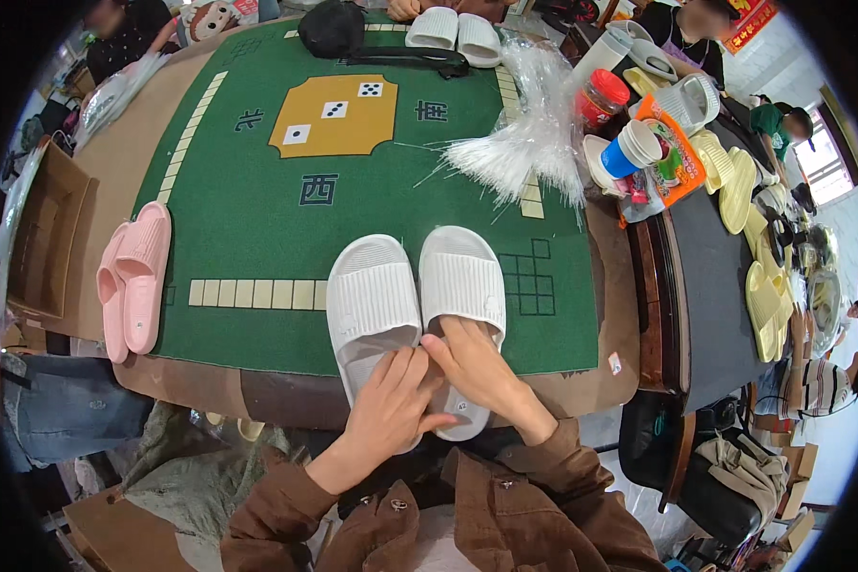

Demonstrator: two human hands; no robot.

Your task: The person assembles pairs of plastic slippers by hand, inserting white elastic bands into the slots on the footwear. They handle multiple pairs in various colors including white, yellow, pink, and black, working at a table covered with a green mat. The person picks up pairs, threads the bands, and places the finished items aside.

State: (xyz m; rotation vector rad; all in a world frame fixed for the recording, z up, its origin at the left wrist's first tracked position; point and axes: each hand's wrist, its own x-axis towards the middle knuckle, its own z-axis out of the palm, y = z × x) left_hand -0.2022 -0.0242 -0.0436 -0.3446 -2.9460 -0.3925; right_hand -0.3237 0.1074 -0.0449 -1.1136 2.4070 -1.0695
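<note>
Head view: left hand (388, 396) at six o'clock, fingers half curled at inner edge of left white slipper (373, 300). Right hand (483, 370) beside it, fingers bent, tips tucked into foot opening of right white slipper (462, 286). I can't tell whether either grips. Slippers side by side, toe ends on green mat (229, 238), pointing to twelve. Pink slippers (145, 291) at nine, clear plastic strands (520, 143) at one, second white pair (479, 43) at twelve.

Wkshop, prob.: ppl (767, 119), yellow slippers (765, 310), plastic strips (529, 157), cardbd box (52, 234)
</note>
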